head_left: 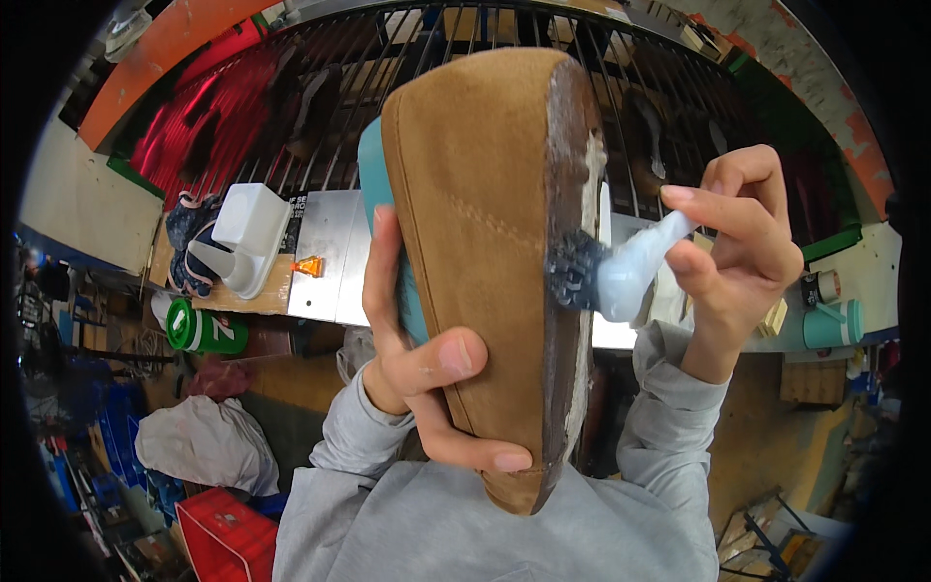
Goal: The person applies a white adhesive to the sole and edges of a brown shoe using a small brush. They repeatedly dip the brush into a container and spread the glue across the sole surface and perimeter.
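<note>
My left hand (pixel 412 373) grips a brown suede shoe (pixel 475 213), holding it up on its side in front of me, thumb and fingers pressed on the upper. A teal shoe last (pixel 370 160) shows along the shoe's left side. Whitish, pasty residue runs along the dark sole edge (pixel 574 378) on the right. Between thumb and fingers my right hand (pixel 745 238) pinches a small brush (pixel 630 276) with a pale, coated handle. Its dark bristles touch the shoe's side beside the sole edge.
Beyond the shoe stands a barred metal rack (pixel 465 34) with dark shoes behind. To the left are a white plastic container (pixel 250 218), a small orange object (pixel 308 266) and a green canister (pixel 206 328). A teal mug (pixel 832 323) is at right; a white bag (pixel 208 441) lies lower left.
</note>
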`<state>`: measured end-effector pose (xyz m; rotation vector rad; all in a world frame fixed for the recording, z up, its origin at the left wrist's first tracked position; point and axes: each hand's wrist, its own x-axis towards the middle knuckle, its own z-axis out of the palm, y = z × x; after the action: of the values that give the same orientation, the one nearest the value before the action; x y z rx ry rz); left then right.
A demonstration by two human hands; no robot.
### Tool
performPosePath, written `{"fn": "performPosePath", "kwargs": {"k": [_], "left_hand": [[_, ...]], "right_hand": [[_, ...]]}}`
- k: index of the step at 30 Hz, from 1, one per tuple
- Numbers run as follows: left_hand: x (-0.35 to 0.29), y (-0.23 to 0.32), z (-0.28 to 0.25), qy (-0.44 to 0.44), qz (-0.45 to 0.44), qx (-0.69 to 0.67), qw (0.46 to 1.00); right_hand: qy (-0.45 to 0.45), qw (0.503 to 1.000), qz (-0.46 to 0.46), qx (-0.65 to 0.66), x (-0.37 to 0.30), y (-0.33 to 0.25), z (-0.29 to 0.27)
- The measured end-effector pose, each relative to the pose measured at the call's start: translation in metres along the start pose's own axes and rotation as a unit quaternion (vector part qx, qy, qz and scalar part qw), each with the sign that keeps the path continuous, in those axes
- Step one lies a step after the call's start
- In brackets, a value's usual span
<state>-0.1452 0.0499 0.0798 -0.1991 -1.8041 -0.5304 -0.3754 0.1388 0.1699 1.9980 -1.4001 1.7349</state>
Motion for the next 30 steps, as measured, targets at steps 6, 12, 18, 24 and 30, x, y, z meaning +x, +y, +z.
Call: {"fn": "performPosePath", "kwargs": {"k": [6, 12, 18, 24, 30], "left_hand": [[0.005, 0.003, -0.005, -0.002, 0.005, 0.103, 0.995], [0.011, 0.003, -0.011, -0.007, 0.010, 0.157, 0.987], [0.018, 0.003, -0.014, -0.021, 0.024, 0.211, 0.977], [0.021, -0.001, -0.018, -0.025, 0.037, 0.258, 0.965], [0.021, -0.008, -0.021, -0.012, 0.037, 0.287, 0.957]], "right_hand": [[-0.044, 0.998, -0.031, 0.031, -0.012, 0.011, 0.000], [-0.059, 0.994, -0.043, 0.080, -0.024, 0.013, 0.005], [-0.067, 0.991, -0.051, 0.099, -0.030, 0.010, 0.007], [-0.072, 0.990, -0.061, 0.108, -0.036, 0.007, 0.004], [-0.092, 0.982, -0.057, 0.151, -0.047, 0.004, 0.005]]}}
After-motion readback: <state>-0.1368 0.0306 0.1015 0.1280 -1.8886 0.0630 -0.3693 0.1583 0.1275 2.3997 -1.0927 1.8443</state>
